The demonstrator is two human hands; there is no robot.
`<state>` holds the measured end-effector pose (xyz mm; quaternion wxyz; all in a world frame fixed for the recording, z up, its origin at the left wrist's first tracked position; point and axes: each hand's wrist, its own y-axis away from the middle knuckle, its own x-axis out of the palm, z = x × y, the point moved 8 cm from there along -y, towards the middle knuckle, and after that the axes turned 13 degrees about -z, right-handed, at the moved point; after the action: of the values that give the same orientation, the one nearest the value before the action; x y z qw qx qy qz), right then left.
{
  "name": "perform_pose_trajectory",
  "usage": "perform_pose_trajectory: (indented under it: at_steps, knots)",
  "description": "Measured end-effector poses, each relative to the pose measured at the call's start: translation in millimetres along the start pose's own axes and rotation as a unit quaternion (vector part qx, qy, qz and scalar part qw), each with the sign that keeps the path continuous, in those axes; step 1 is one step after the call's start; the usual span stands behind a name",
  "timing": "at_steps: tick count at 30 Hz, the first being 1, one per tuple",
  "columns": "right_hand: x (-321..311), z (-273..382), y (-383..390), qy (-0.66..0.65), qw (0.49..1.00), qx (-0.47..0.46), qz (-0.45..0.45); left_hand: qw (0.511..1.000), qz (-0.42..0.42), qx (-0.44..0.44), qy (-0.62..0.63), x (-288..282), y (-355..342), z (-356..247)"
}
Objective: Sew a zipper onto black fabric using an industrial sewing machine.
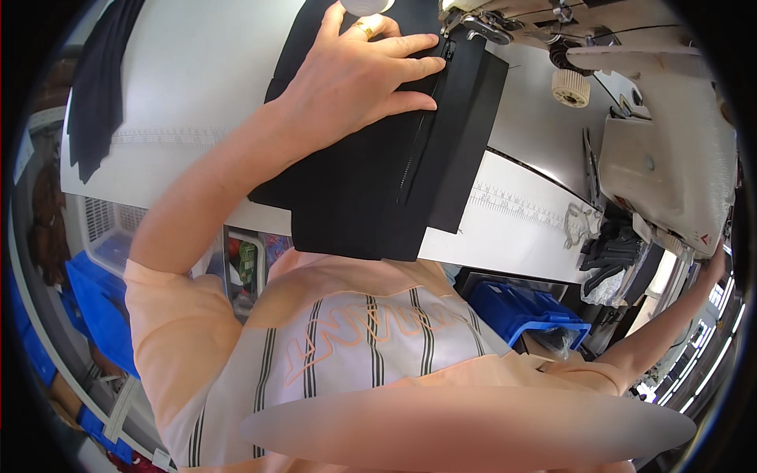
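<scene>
Black fabric pieces (347,197) lie on the sewing table, with a dark zipper (410,162) running down them toward the front. Flat on this cloth rests my left hand (371,67), fingers stretched and apart, a ring on one of them. Its fingertips touch the fabric beside the zipper's upper end, close to the sewing machine's presser foot and needle area (449,31). My right forearm (670,327) reaches up at the far right behind the sewing machine (666,158). The right hand itself is mostly hidden there, so its fingers do not show.
A printed ruler scale (512,205) runs along the white tabletop. Another black cloth (98,87) hangs at the left. Tweezers (590,165) lie beside the machine, and black pieces (611,252) are stacked at the right. Below stand a blue bin (520,311) and a white basket (110,229).
</scene>
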<state>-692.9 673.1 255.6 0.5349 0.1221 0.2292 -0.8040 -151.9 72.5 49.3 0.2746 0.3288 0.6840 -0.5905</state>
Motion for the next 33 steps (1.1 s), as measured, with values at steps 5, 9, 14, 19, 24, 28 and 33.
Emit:
perform_pose_trajectory:
  at_steps: [5, 9, 14, 19, 24, 28, 33]
  knots:
    - [-7.0, -57.3, -69.2, -0.089, 0.99, 0.087, 0.066, 0.999, 0.015, -0.014, 0.027, -1.1, -1.9, -3.4]
    - [-3.6, -49.6, -6.2, -0.14, 0.988, 0.063, -0.03, 0.996, 0.046, -0.035, 0.07, -0.4, -4.1, -5.2]
    - [12.1, -30.8, 57.9, -0.204, 0.977, 0.001, -0.067, 0.996, 0.023, -0.019, 0.081, -8.2, -8.7, -7.4]
    - [22.4, -26.5, 80.7, -0.256, 0.966, -0.031, -0.029, 0.996, 0.022, -0.004, 0.084, -7.7, -10.1, -9.0]
    - [10.1, -37.3, 61.2, -0.21, 0.971, 0.07, -0.094, 0.996, 0.022, -0.006, 0.092, -7.6, -9.9, -9.1]
    - [5.6, -35.9, 33.0, -0.167, 0.982, 0.063, -0.061, 0.996, 0.03, 0.0, 0.085, -6.9, -9.6, -10.4]
    - [3.3, -38.6, 33.1, -0.175, 0.978, 0.074, -0.087, 0.996, 0.03, -0.003, 0.086, -6.4, -9.1, -9.7]
